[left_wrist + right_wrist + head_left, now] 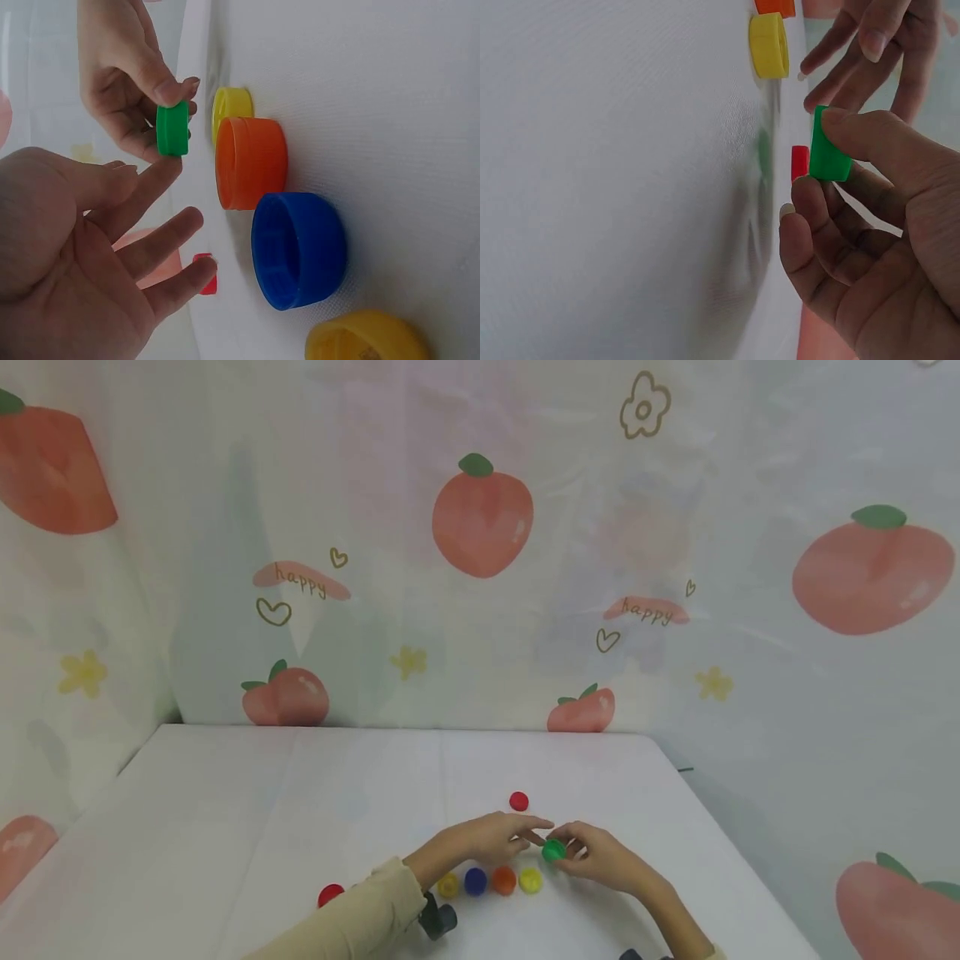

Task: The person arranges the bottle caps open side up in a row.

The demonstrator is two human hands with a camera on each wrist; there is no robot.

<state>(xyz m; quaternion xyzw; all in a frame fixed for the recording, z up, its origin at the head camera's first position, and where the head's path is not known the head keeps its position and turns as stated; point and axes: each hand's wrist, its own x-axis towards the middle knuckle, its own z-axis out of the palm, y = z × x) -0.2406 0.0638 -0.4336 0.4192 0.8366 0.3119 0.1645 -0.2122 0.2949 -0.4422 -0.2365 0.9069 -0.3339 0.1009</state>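
Note:
A green bottle cap (pixel 554 850) is pinched between the thumb and fingers of my right hand (pixel 603 858), held just above the table. My left hand (pixel 498 837) is beside it with fingers spread; in the left wrist view one fingertip reaches the rim of the green cap (pixel 172 129), though whether it touches is hard to tell. Below the hands stands a row of caps: a dark yellow cap (pixel 447 885), a blue cap (pixel 476 882), an orange cap (pixel 503 881) and a bright yellow cap (pixel 530 881). The blue cap (pixel 300 251) has its hollow side showing in the left wrist view.
A red cap (pixel 519 801) lies beyond the hands. Another red cap (pixel 331 895) sits to the left, partly behind the left sleeve (pixel 360 910). Everything stands on a white-covered table (pixel 225 810), with a fruit-printed curtain (pixel 375 527) behind it.

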